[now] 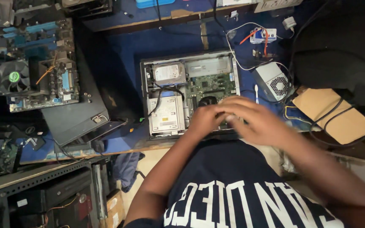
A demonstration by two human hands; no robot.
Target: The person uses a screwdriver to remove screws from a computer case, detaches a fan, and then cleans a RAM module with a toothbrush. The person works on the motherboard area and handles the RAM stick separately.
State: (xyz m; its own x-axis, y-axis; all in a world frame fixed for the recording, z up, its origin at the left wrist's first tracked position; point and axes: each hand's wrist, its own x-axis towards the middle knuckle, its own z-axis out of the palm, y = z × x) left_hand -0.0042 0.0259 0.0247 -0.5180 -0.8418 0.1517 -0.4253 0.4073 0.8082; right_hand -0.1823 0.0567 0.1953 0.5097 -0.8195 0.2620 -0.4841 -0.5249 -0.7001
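Note:
An open desktop computer case (145, 97) lies flat on a blue-covered bench. Inside it I see a silver hard drive (169, 74), a white optical drive (166, 115) and a green motherboard (213, 83). My left hand (205, 119) and my right hand (254, 120) meet over the near right part of the case, above the motherboard. Both are blurred, fingers curled toward each other. Whatever lies under them is hidden, and I cannot tell whether either hand holds anything.
A loose power supply (273, 81) with white cables lies right of the case. A spare motherboard with fan (39, 67) sits at the left, on dark panels (74, 118). Brown cardboard (334, 114) with black cables lies at the right. A metal rack (34, 177) stands below left.

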